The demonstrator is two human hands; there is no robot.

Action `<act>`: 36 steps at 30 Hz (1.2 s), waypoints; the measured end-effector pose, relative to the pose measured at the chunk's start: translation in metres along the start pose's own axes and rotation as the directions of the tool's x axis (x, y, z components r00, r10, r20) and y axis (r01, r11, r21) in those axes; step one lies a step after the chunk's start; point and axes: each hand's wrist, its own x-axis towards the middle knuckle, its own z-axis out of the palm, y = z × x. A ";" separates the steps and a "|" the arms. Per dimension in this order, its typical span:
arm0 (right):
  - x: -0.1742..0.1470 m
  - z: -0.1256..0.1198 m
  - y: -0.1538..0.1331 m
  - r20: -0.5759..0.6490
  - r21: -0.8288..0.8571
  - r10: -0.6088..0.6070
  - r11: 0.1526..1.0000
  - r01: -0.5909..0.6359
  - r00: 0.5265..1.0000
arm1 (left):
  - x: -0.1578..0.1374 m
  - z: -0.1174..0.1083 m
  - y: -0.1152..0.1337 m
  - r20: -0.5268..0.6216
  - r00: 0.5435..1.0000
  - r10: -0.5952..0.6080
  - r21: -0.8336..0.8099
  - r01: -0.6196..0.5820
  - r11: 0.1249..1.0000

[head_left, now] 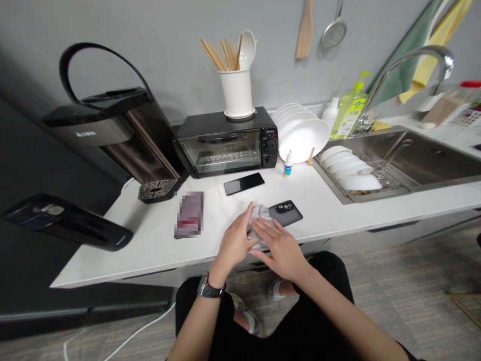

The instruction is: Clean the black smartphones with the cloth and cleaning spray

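Observation:
A crumpled light grey cloth [259,213] is bunched between my two hands at the counter's front edge. My left hand [236,240] grips it from the left side, with a black-strapped watch [210,288] on that wrist. From the right, my right hand [280,245] presses its fingers onto the cloth, thumb below. Just beyond my right fingers lies a dark grey phone [289,214], camera side up, its left end covered by the cloth and hand. A black phone [244,184] lies screen up farther back. Left of my hands is a blurred-out purplish phone-shaped item [190,214].
A small dropper bottle [288,164] stands before the plates [300,135]. Behind are a toaster oven [229,145] and a utensil holder [237,93]. A dispenser [143,145] and black thermos [67,223] stand left; the sink [421,183] with bowls [349,168] is right.

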 end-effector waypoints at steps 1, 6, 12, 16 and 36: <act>-0.003 -0.006 0.014 -0.015 -0.041 0.021 0.999 -0.021 1.000 | 0.000 0.000 0.001 -0.002 1.000 0.004 -0.003 -0.004 1.000; -0.013 -0.023 0.065 -0.186 -0.207 0.251 0.935 -0.288 0.950 | 0.001 -0.001 0.004 -0.009 1.000 0.017 -0.001 -0.017 1.000; -0.005 0.003 0.006 -0.065 -0.142 0.070 0.987 -0.079 0.995 | 0.001 0.001 0.000 -0.003 1.000 0.020 0.017 -0.020 1.000; -0.006 0.004 -0.002 -0.003 -0.120 -0.004 0.993 0.004 1.000 | 0.000 0.000 -0.001 0.003 1.000 0.030 0.041 -0.031 0.999; -0.005 -0.009 0.038 -0.099 -0.227 0.135 0.962 -0.155 0.986 | 0.002 0.002 0.001 -0.017 0.998 0.062 0.063 -0.060 0.996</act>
